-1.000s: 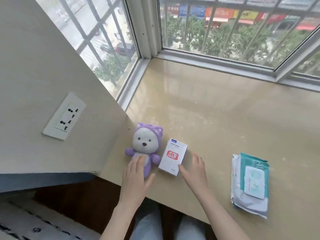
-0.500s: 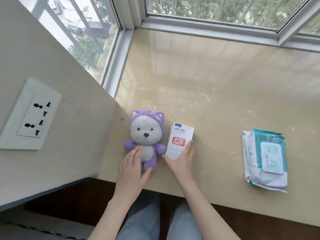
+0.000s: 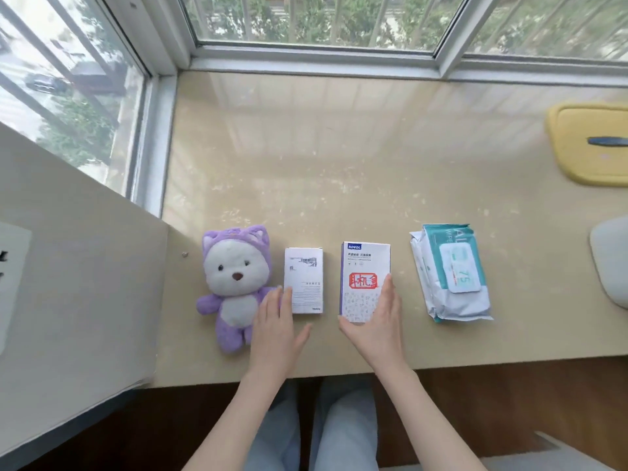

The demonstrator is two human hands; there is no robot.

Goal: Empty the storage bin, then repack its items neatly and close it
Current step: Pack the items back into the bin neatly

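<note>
Since half a second ago, one box has become two: the stamped box (image 3: 365, 277) now lies apart to the right, and a barcode box (image 3: 304, 280) shows beside the plush toy (image 3: 234, 287).

Layout: plush toy, barcode box, stamped box and wipes pack (image 3: 450, 270) lie in one row along the near edge of the desk (image 3: 339, 164), none overlapping. I judge this spread to be deliberate: with each item laid out singly, the contents can be checked and sized before repacking.

Left grip (image 3: 275, 328): fingers straight and together, flat on the desk, tips against the lower left edge of the barcode box and next to the plush toy's arm. It holds nothing.

Right grip (image 3: 377, 321): fingers straight along the stamped box's right edge, thumb spread under its bottom edge, bracketing the corner without clamping (a nudge to square it, in my judgement).

Bin: a yellow lid (image 3: 591, 141) with a dark handle lies far right, well apart from the row. A grey rounded object (image 3: 611, 263) is cut off by the frame's right edge; I cannot tell whether it is the bin. Emptying appears done; repacking has not begun.
</note>
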